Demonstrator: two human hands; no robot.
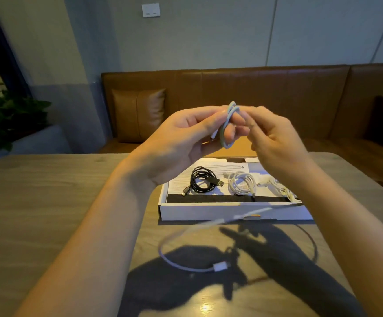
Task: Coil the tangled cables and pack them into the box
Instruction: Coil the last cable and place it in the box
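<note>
Both hands raised above desk [48, 202]: left hand [181, 143] and right hand [275, 143] pinch small loops of white cable [228, 126] between curled fingers. Cable tail trails blurred over desk. Box [208, 211] holds coiled black cable [203, 182] beside white coils [243, 183].

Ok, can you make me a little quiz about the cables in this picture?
1. True or false: the black cable lies coiled inside the white box.
2. What are the left hand and right hand doing? A) closing the box B) winding a white cable into loops C) resting on the table
3. Fill in: the white cable's loose plug hangs low over the ____.

Key: 1 true. 2 B. 3 table.
</note>
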